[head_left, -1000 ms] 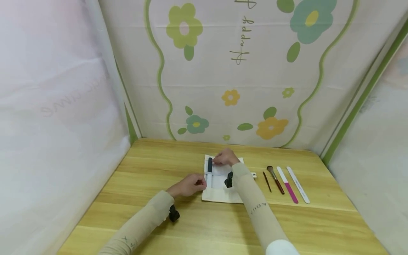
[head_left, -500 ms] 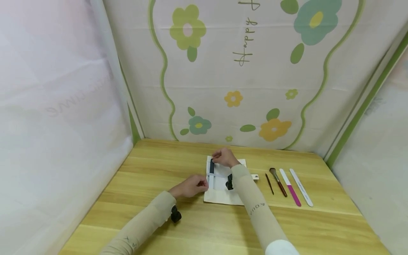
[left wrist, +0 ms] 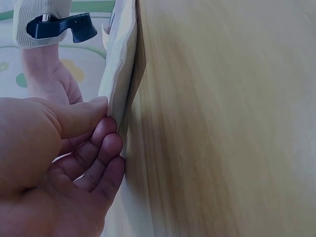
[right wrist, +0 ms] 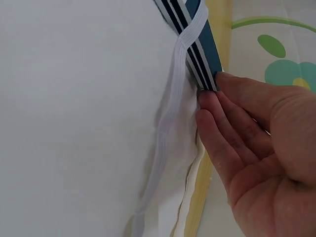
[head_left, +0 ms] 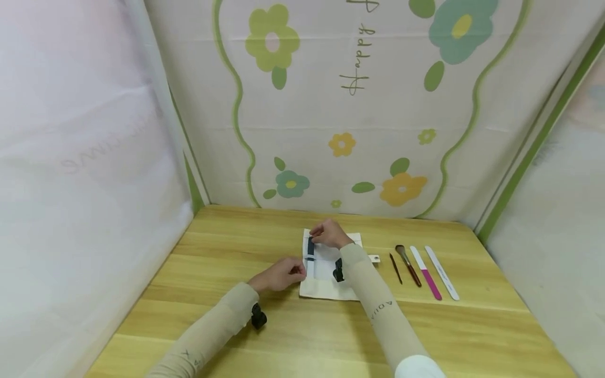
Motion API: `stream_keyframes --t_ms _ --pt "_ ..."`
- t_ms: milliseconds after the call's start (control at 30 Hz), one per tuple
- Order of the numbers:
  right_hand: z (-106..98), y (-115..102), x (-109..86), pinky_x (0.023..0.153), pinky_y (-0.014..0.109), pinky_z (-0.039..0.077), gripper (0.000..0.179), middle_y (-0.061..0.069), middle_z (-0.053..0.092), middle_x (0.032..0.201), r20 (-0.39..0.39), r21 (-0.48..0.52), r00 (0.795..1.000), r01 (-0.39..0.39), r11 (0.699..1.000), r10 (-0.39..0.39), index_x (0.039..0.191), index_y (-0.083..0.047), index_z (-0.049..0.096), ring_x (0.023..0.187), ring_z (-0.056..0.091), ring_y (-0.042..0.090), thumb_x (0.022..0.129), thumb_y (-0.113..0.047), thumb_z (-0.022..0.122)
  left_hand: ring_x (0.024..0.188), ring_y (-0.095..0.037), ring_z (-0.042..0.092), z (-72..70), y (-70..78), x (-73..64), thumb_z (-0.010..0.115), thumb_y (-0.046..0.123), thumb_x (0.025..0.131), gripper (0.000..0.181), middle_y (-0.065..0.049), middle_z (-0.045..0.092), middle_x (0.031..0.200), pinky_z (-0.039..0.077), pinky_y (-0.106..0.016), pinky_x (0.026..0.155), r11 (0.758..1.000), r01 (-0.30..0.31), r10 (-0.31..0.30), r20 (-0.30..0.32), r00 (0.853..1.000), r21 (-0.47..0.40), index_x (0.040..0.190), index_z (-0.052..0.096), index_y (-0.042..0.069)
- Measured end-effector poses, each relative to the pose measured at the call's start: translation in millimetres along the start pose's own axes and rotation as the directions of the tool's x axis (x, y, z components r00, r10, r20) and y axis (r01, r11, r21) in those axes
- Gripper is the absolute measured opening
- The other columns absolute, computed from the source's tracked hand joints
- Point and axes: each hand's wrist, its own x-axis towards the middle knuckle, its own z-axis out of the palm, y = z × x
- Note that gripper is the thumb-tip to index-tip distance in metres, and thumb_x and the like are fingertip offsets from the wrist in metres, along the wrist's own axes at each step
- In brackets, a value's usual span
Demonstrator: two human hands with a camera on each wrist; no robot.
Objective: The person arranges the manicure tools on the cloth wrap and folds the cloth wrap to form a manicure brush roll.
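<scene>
A white fabric case (head_left: 326, 290) lies spread on the wooden table, with a white elastic band (right wrist: 167, 113) across its inside. Near its left edge is a dark blue nail buffer (head_left: 310, 247) with black-and-white layered sides. My right hand (head_left: 331, 234) pinches the buffer's far end between thumb and fingers. In the right wrist view the elastic loops over the buffer (right wrist: 211, 47) near its other end. My left hand (head_left: 282, 274) pinches the case's left edge; the left wrist view shows the thumb on the fabric rim (left wrist: 120, 64) and the other fingers curled beneath.
Right of the case, a thin dark stick (head_left: 396, 269), a brush (head_left: 408, 265), a white-and-pink nail file (head_left: 426, 273) and a white nail file (head_left: 442, 273) lie side by side. A snap tab (head_left: 375, 259) sticks out from the case. Fabric walls (head_left: 302, 115) surround the table.
The nail buffer has slid toward me, and its near end now passes under the elastic band. My right hand has shifted slightly left with it. The left hand stays at the case edge.
</scene>
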Motion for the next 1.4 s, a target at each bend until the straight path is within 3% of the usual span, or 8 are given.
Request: stream_keyframes --t_ms 600,867,1000,1167,1400 --pt "3.6 -3.4 -6.9 0.090 0.036 0.061 0.023 0.012 0.079 0.112 0.005 -0.011 0.999 -0.036 0.999 0.036 0.115 -0.001 0.079 0.101 0.074 0.023 0.093 -0.001 0.078 0.084 -0.011 0.056 1.6 -1.8 2.1 0.062 0.009 0.106 0.011 -0.003 0.069 0.094 0.047 -0.025 0.077 1.000 -0.016 0.016 -0.008 1.000 -0.005 0.098 0.069 0.008" --pt "-18.5 2.3 -20.4 0.098 0.038 0.059 0.033 0.013 0.076 0.118 0.035 -0.117 0.999 -0.014 0.993 0.018 0.127 0.002 0.072 0.110 0.073 0.026 0.095 -0.007 0.078 0.083 -0.011 0.058 -3.6 -1.5 1.4 0.067 0.013 0.104 0.007 -0.001 0.069 0.094 0.050 -0.024 0.074 0.997 0.022 -0.021 0.009 1.000 -0.068 0.100 0.071 0.010" --pt "-39.8 12.6 -34.2 0.101 0.040 0.058 0.037 0.014 0.074 0.124 0.039 -0.183 0.999 -0.003 0.983 0.010 0.131 0.001 0.070 0.114 0.071 0.027 0.097 -0.011 0.076 0.084 -0.012 0.060 -10.2 -2.1 4.0 0.068 0.013 0.103 0.006 -0.003 0.070 0.097 0.052 -0.024 0.074 0.995 0.019 -0.020 -0.011 1.000 -0.101 0.101 0.071 0.008" --pt "-70.8 29.2 -63.2 0.103 0.044 0.057 0.041 0.020 0.071 0.130 0.052 -0.178 0.998 0.036 0.983 -0.027 0.135 0.006 0.066 0.120 0.069 0.033 0.098 -0.010 0.075 0.088 -0.014 0.060 -16.6 0.3 13.5 0.067 0.008 0.103 0.008 -0.008 0.071 0.102 0.052 -0.023 0.078 0.995 -0.012 0.006 -0.062 0.998 -0.095 0.106 0.070 0.001" --pt "-100.6 55.1 -112.3 0.099 0.045 0.059 0.039 0.021 0.072 0.127 0.059 -0.181 0.996 0.070 0.981 -0.060 0.133 0.006 0.067 0.115 0.071 0.032 0.099 -0.010 0.074 0.090 -0.013 0.060 -18.1 11.8 37.7 0.067 0.004 0.102 0.012 -0.007 0.070 0.104 0.053 -0.025 0.083 1.000 0.000 0.000 -0.081 0.997 -0.001 0.111 0.071 -0.002"
